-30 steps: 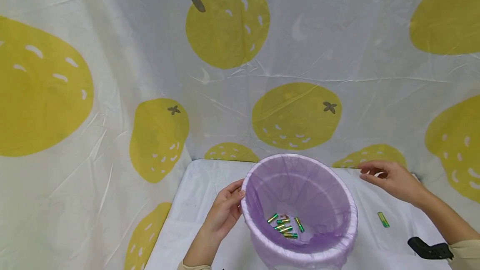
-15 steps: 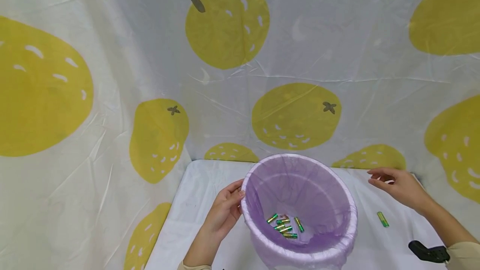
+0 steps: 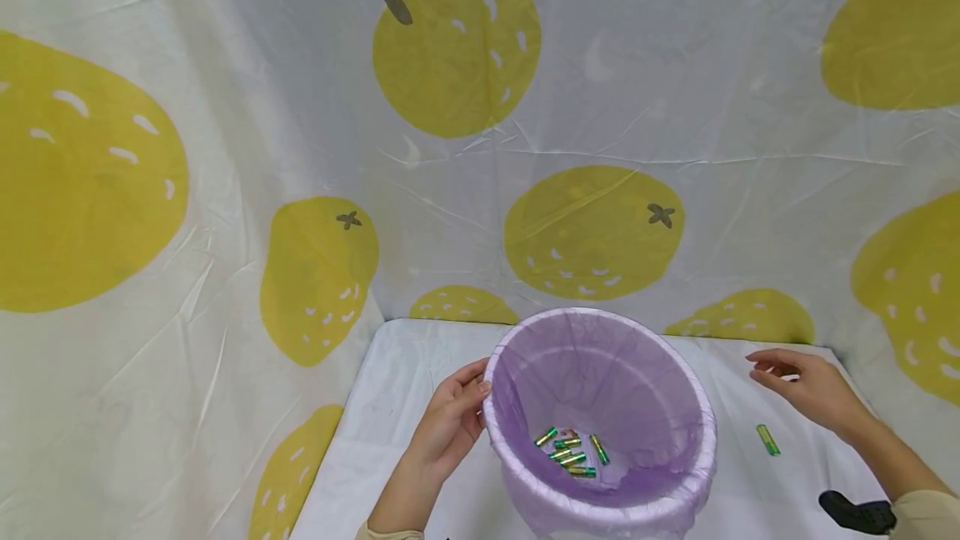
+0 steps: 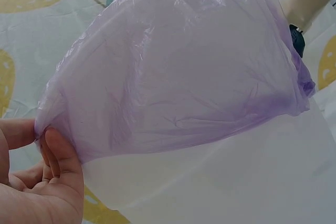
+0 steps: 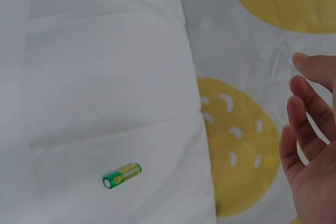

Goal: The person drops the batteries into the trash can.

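Observation:
My left hand (image 3: 450, 419) pinches the left rim of a round bin (image 3: 600, 507) lined with a thin purple bag. In the left wrist view, thumb and fingers grip the edge of the purple bag (image 4: 157, 77) where it folds over the white bin wall (image 4: 252, 182). Several green and gold batteries (image 3: 573, 457) lie loose at the bottom of the bin. To the right of the bin, my right hand (image 3: 813, 390) hovers with fingers loosely bent and holds nothing. One more battery (image 3: 767, 439) lies on the white cloth below that hand; the right wrist view shows the same battery (image 5: 122, 175) on its side.
A white cloth (image 3: 795, 490) covers the table. Behind and to the left hangs a pale curtain (image 3: 450, 223) printed with yellow fruit. A black strap (image 3: 855, 513) is at the right wrist, by the beige sleeve.
My right hand has moved right and a little toward me, nearer the battery on the cloth. The left hand, the bin and the batteries have stayed in place.

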Tool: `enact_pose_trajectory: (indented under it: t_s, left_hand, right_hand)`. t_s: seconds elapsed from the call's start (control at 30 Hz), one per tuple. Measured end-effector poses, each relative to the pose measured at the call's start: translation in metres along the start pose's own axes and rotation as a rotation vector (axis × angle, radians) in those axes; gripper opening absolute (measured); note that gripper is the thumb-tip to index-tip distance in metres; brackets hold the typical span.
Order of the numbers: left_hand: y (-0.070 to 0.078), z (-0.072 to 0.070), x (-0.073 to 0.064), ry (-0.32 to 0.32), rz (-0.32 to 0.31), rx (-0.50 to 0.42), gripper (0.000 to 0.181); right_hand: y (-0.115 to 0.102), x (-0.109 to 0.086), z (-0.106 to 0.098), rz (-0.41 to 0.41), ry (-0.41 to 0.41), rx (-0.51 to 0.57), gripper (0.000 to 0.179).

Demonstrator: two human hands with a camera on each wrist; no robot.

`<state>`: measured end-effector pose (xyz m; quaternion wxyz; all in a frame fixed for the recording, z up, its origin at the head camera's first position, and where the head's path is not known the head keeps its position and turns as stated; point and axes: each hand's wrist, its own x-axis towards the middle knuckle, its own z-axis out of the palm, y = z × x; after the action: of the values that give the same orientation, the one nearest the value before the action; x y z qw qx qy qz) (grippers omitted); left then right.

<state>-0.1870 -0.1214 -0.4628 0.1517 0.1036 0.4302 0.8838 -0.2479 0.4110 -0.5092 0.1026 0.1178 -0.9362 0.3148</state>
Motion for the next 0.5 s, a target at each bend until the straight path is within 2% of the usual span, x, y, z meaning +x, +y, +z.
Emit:
enact_pose_trajectory:
  t_s: [0.23, 0.5]
  left_hand:
    - [0.001, 0.001, 0.000, 0.002, 0.013, 0.006, 0.040]
    - [0.000, 0.001, 0.000, 0.001, 0.006, -0.002, 0.040]
  right_hand:
    - [0.013, -0.005, 0.006, 0.040, -0.027, -0.009, 0.030]
    - [0.035, -0.020, 0.017, 0.105, -0.050, -0.078, 0.037]
